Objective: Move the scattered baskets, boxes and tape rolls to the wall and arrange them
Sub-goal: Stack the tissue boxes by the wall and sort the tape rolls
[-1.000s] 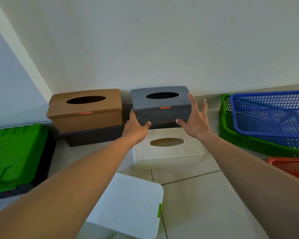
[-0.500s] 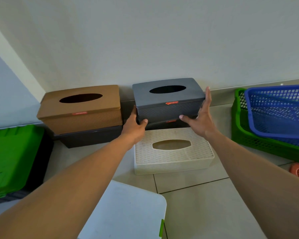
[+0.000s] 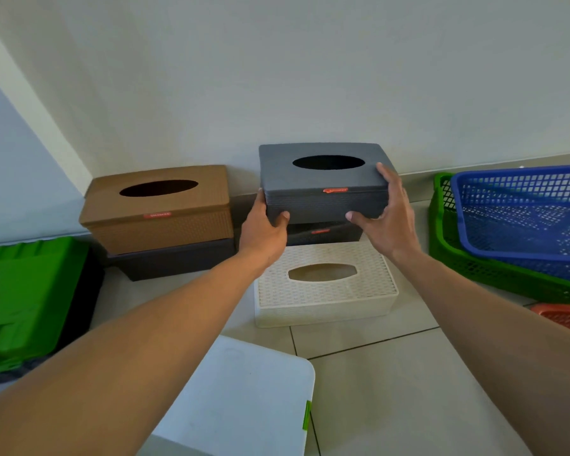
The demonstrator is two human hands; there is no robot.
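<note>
A grey tissue box point(image 3: 323, 182) with an oval slot is held up near the wall, above a darker box point(image 3: 323, 233) on the floor. My left hand point(image 3: 264, 232) grips its left end and my right hand point(image 3: 387, 218) grips its right end. A cream woven tissue box point(image 3: 324, 284) lies on the tiles just in front. To the left, a brown tissue box point(image 3: 158, 209) sits on a dark box point(image 3: 175, 261) against the wall.
A green-lidded crate point(image 3: 27, 297) stands at the far left. A blue basket point(image 3: 527, 212) rests in a green basket point(image 3: 448, 245) at the right, with an orange basket point(image 3: 566, 319) in front. A white lidded box point(image 3: 244, 399) sits near me.
Both hands closed on the grey tissue box and raised it off the dark box beneath; my right hand's fingers now wrap its right end.
</note>
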